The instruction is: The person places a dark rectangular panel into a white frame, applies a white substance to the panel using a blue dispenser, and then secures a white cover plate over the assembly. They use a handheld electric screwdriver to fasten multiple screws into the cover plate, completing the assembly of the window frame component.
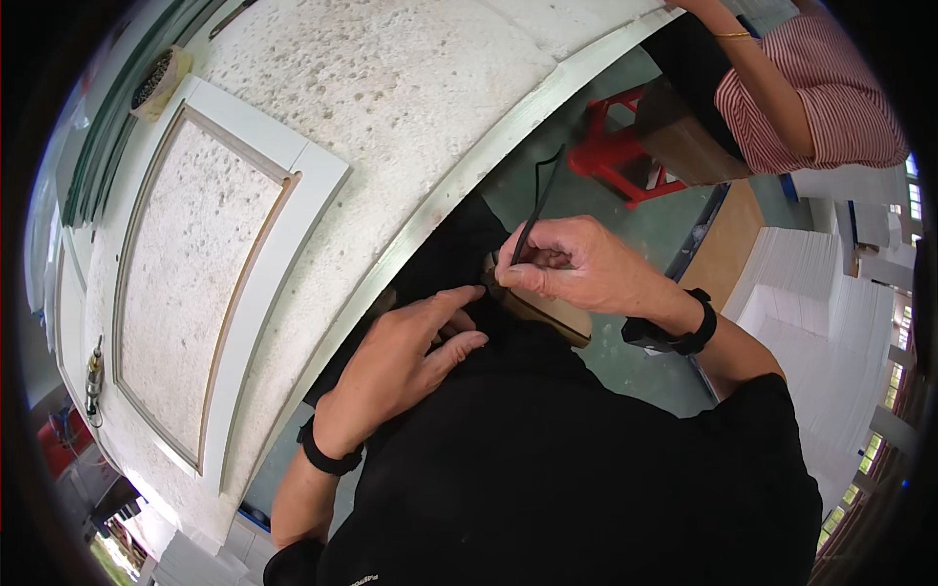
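Observation:
My right hand [557, 262] pinches a thin, flexible black strip [539, 195] between thumb and fingers. Its upper part stands above the hand and bends over at the top; the lower end is hidden. Over my lap, my left hand [405, 356] lies with its thumb and index finger stretched apart. The left index fingertip reaches toward the spot below my right hand, against dark clothing, and its other fingers are partly hidden. To the left, a white panel frame [313, 181] with a grooved inner edge rests on the pitted white worktop [391, 107].
Glass sheets [103, 146] stand at the far left, near an open bag of small dark parts [161, 83]. A slim hand tool [95, 381] lies by the frame. Upper right are a red stool [611, 146] and another person's striped sleeve [831, 88]. Stacked white panels [801, 303] stand right.

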Demonstrator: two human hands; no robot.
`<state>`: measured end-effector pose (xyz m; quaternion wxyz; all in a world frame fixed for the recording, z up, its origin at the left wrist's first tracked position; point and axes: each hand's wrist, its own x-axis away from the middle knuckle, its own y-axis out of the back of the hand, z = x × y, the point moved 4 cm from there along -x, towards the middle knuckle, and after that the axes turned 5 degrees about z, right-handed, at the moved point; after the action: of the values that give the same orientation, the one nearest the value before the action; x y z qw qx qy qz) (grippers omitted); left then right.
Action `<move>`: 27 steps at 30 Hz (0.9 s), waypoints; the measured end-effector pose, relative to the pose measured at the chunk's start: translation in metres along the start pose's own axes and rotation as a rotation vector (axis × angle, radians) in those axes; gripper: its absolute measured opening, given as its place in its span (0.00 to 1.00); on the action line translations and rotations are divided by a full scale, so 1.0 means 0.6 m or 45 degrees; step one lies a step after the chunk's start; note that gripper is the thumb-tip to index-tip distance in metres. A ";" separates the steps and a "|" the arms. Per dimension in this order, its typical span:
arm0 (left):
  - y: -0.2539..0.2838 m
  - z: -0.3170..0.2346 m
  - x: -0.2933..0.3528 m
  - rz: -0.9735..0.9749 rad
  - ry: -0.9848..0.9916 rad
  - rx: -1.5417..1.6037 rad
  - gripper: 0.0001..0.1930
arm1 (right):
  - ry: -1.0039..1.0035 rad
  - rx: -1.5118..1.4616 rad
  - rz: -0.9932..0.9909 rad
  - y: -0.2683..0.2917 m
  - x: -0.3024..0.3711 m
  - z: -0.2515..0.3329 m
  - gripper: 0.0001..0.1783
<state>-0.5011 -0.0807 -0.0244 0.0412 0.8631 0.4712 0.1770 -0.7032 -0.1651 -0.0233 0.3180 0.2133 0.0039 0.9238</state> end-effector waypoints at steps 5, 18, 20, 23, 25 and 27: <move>-0.019 0.011 -0.064 0.209 0.019 -0.053 0.12 | -0.231 -0.164 0.011 -0.012 0.027 0.007 0.13; -0.014 0.043 -0.067 0.185 0.255 0.103 0.09 | -0.197 0.341 0.086 -0.046 0.152 -0.045 0.13; -0.016 0.038 -0.066 0.180 0.223 0.133 0.09 | -0.197 0.447 0.045 -0.056 0.142 -0.047 0.14; -0.018 0.041 -0.061 0.134 0.160 0.180 0.10 | -0.330 0.629 0.119 -0.062 0.115 -0.031 0.16; -0.018 0.041 -0.065 0.149 0.108 0.220 0.11 | -0.332 0.607 0.179 -0.063 0.102 -0.044 0.16; -0.017 0.039 -0.067 0.207 0.151 0.215 0.10 | -0.338 0.597 0.255 -0.061 0.091 -0.052 0.15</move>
<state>-0.5208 -0.1062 -0.0591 -0.0741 0.8868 0.4145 0.1904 -0.7324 -0.0996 -0.0354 0.1648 0.3996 0.1546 0.8884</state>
